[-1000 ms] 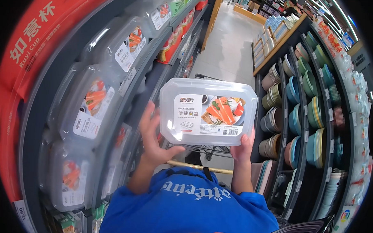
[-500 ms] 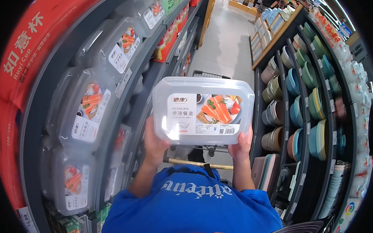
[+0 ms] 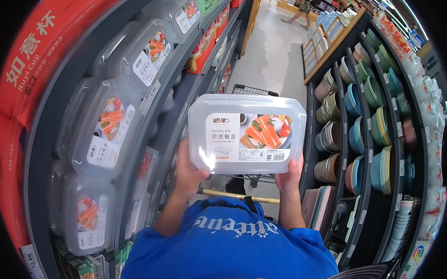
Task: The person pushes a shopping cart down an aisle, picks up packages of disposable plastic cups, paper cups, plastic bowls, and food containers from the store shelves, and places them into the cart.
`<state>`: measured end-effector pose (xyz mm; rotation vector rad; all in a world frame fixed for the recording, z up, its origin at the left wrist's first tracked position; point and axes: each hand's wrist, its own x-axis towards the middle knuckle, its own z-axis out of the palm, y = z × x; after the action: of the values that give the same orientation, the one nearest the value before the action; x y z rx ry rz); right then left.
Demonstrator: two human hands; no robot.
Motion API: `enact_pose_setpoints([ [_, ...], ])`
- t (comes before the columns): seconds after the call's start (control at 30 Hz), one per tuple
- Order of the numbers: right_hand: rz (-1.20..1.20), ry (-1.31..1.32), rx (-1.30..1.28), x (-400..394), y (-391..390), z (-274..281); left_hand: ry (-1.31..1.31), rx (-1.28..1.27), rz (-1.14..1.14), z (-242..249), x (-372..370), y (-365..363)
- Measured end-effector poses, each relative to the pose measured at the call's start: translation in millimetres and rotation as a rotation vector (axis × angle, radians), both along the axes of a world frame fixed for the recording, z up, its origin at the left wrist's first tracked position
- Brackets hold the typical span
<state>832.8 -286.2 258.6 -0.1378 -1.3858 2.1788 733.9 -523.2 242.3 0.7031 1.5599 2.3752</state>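
A translucent plastic pack of food containers is held up in front of my chest, its printed label facing me. The label shows "PACKING BOX" and a picture of food. My left hand grips the lower left corner, thumb on the front face. At the lower right corner, my right hand is closed on the same pack, thumb also in front. The fingers behind the pack are hidden. Below and beyond it, the shopping cart shows in part, with its pale handle near my waist.
Similar container packs fill the shelf at my left, beside a red sign. Stacked bowls and basins line the right-hand shelves. A tiled aisle runs ahead, where a person's legs show at the far end.
The pack has shifted slightly right, and glare on its label has lessened. My view has turned a little. A person's legs now show more fully at the aisle's far end.
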Motion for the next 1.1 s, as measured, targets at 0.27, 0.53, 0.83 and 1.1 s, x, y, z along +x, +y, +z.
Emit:
enact_pose_setpoints([
  [0.27, 0.037, -0.065, -0.002, -5.9, 7.0, -20.3, 0.084, -0.052, 0.002, -21.7, -13.4, 1.0],
  [0.53, 0.265, -0.422, -0.318, -17.0, 17.7, -132.4, -0.213, -0.192, 0.018, -95.6, -38.8, 18.5],
  [0.83, 0.018, -0.826, -0.610, 10.4, 48.6, -260.7, 0.215, -1.077, 0.019, -216.0, -7.2, 0.8],
  [1.1, -0.073, -0.913, -0.520, 13.6, 102.0, -312.2, 0.275, -1.158, 0.002, -273.5, 6.7, -21.9],
])
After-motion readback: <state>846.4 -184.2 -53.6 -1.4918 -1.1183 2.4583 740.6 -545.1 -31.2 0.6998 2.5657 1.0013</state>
